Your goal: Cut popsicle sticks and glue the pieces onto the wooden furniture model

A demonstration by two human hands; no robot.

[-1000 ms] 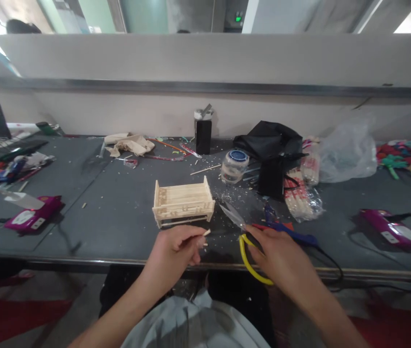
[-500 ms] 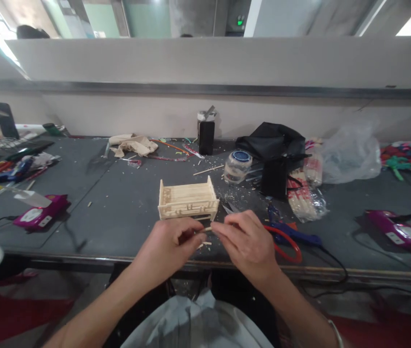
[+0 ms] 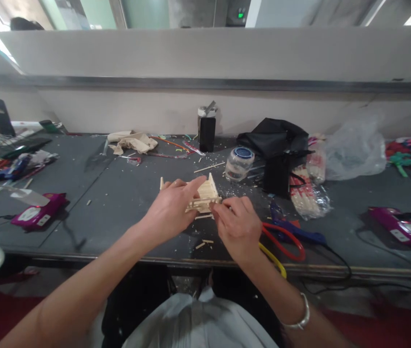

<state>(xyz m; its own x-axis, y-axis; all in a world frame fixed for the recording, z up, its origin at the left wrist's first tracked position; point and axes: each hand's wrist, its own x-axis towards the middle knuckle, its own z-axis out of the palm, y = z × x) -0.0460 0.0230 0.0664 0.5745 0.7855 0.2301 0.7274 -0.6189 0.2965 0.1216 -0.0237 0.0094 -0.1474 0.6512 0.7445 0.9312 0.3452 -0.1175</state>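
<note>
Wooden frame (image 3: 205, 193): small stick-built model, on the grey bench (image 3: 118, 203) at centre, near the front edge.
Left hand (image 3: 171, 208): laid over the frame's left and top, fingers spread and curled round it, gripping.
Right hand (image 3: 236, 224): at the frame's right front corner, fingertips pinched together against the lower rail (what they pinch, if anything, cannot be told).
Stick offcuts (image 3: 203, 243): loose on the bench just in front of the frame.
Cutters (image 3: 281, 241): red and yellow handles, beside the right hand.
Jar (image 3: 239, 163): blue lid, behind the frame to the right.
Black box (image 3: 207, 133): upright by the back wall.
</note>
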